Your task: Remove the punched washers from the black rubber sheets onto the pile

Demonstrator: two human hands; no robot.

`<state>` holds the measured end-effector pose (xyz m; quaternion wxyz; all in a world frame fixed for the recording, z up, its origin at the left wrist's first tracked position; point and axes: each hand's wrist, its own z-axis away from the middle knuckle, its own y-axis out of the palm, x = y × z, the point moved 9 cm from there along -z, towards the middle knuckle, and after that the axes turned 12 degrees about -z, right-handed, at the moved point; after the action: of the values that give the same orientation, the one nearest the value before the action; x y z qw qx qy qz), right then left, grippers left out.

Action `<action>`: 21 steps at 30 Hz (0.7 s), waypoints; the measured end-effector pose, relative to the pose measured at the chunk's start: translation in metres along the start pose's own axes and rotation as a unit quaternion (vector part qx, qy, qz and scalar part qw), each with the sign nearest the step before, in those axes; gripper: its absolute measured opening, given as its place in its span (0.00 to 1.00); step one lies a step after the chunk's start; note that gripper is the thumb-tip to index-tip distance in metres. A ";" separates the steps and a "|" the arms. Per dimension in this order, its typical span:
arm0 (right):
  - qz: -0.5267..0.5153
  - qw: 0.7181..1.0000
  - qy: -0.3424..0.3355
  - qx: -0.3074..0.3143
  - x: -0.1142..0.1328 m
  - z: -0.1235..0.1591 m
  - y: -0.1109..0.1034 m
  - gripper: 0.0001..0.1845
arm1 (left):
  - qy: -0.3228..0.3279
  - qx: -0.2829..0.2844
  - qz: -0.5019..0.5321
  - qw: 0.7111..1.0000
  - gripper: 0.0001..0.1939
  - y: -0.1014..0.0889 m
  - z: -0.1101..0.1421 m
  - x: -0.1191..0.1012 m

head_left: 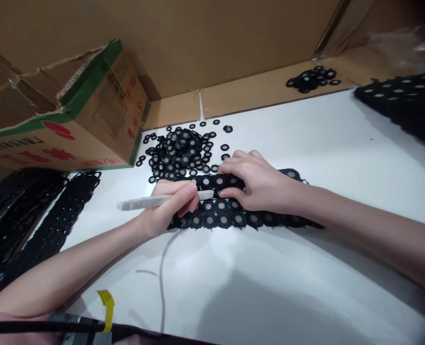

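Left hand [172, 203], centre of frame, gripping white stick [136, 203], tip over black strip [210, 221]. Right hand [262, 184], just right of centre, fingers bent over strip; cannot tell whether thumb and finger pinch anything. Strip mid-frame, rows of grey-centred discs. Disc pile [179, 151] above left hand. Carton [104, 108] upper left. Smaller pile [311, 79] upper right. Dark sheet [406, 103] right edge.
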<state>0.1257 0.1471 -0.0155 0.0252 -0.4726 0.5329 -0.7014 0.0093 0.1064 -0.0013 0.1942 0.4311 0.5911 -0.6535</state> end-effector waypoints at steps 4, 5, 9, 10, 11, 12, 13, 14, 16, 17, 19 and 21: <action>-0.003 1.000 0.001 0.001 -0.001 0.000 0.001 0.05 | 0.004 -0.005 -0.012 1.000 0.23 0.002 0.000 -0.006; -0.005 1.000 0.000 0.001 -0.002 0.000 0.001 0.05 | 0.004 -0.004 -0.011 1.000 0.23 0.002 0.000 -0.005; -0.010 1.000 -0.011 -0.004 -0.001 0.000 0.001 0.04 | 0.017 0.005 -0.020 1.000 0.23 0.004 -0.001 -0.005; -0.012 1.000 -0.014 -0.006 0.000 0.000 0.001 0.04 | 0.022 0.009 -0.027 0.999 0.23 0.004 -0.001 -0.006; -0.014 1.000 -0.017 -0.008 0.000 0.000 0.002 0.04 | 0.026 0.015 -0.035 0.999 0.24 0.006 -0.002 -0.006; -0.016 1.000 -0.019 -0.008 0.000 0.001 0.002 0.04 | 0.029 0.022 -0.042 0.998 0.24 0.007 -0.002 -0.006; -0.017 1.000 -0.020 -0.008 0.000 0.001 0.002 0.04 | 0.030 0.031 -0.049 0.998 0.24 0.008 -0.002 -0.006; -0.018 1.000 -0.022 -0.007 0.000 0.001 0.002 0.04 | 0.032 0.040 -0.054 0.997 0.25 0.010 -0.003 -0.005; -0.019 1.000 -0.023 -0.005 0.000 0.001 0.003 0.04 | 0.035 0.059 -0.061 0.996 0.25 0.013 -0.003 -0.005; -0.019 1.000 -0.021 -0.003 0.000 0.001 0.003 0.04 | 0.037 0.067 -0.063 0.995 0.25 0.014 -0.003 -0.005; -0.021 1.000 -0.019 0.009 0.000 0.001 0.003 0.05 | 0.036 0.075 -0.063 0.995 0.25 0.015 -0.003 -0.005; -0.027 0.999 -0.020 0.025 0.002 0.002 0.003 0.09 | 0.035 0.068 -0.057 0.995 0.25 0.014 -0.004 -0.005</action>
<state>0.1246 0.1429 -0.0165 0.0291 -0.4997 0.5018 -0.7054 0.0237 0.1053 -0.0054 0.1061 0.4311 0.5756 -0.6867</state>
